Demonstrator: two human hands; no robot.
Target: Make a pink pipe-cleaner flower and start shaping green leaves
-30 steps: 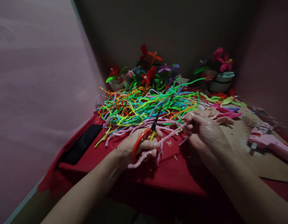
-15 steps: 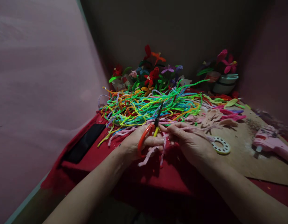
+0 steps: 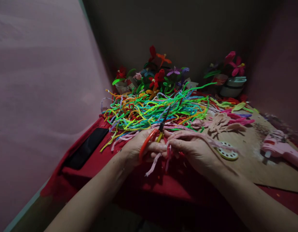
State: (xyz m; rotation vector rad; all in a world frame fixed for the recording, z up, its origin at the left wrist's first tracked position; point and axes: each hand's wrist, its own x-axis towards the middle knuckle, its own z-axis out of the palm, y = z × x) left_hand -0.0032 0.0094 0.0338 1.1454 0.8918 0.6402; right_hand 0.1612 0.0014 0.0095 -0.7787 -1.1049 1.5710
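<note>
My left hand (image 3: 135, 146) is closed, with the orange-and-yellow-handled scissors (image 3: 146, 144) hooked in it and their dark blades pointing away over the pile. Its thumb and fingers also pinch a fuzzy pink pipe cleaner (image 3: 153, 165), whose bent ends hang below. Close beside it, my right hand (image 3: 196, 149) is closed on the same pink strands, fingertips almost touching the left ones. A long pink length trails back over the right hand towards the wrist. Just ahead lies a tangled pile of coloured pipe cleaners (image 3: 149, 109). The fingertips partly hide where the pink strands meet.
A black phone (image 3: 87, 148) lies on the red cloth (image 3: 103, 164) at left. At right, a brown board (image 3: 250, 161) bears a white disc with holes (image 3: 226, 150), pink petal shapes (image 3: 220, 123) and a pink glue gun (image 3: 281, 145). Potted pipe-cleaner flowers (image 3: 155, 80) stand behind.
My right hand has shifted slightly left and in, and the trailing pink length now arches over it. The scissors' handle has tilted a little left, and the hanging pink ends have swung.
</note>
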